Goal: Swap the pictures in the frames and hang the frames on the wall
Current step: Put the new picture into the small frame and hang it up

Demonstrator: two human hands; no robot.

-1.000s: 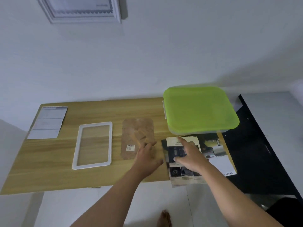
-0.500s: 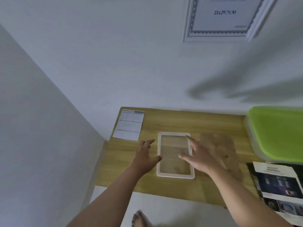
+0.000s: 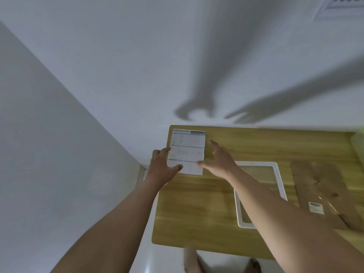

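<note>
Left hand (image 3: pixel 160 167) and right hand (image 3: pixel 220 161) flank the sheet (image 3: pixel 187 152) at the table (image 3: pixel 197 209) corner — fingers spread, gripping nothing.

1. The printed sheet (image 3: pixel 187 152), white with a "SPECIFICATION" heading, lies flat at the table's far left corner.
2. The white frame (image 3: pixel 280 182) lies flat and empty near the sheet's right.
3. The brown backing board (image 3: pixel 323 192), bearing a small label, lies flat just right of the frame.

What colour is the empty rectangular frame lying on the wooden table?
White: the empty rectangular picture frame has a plain white border, shown in the head view.
</note>
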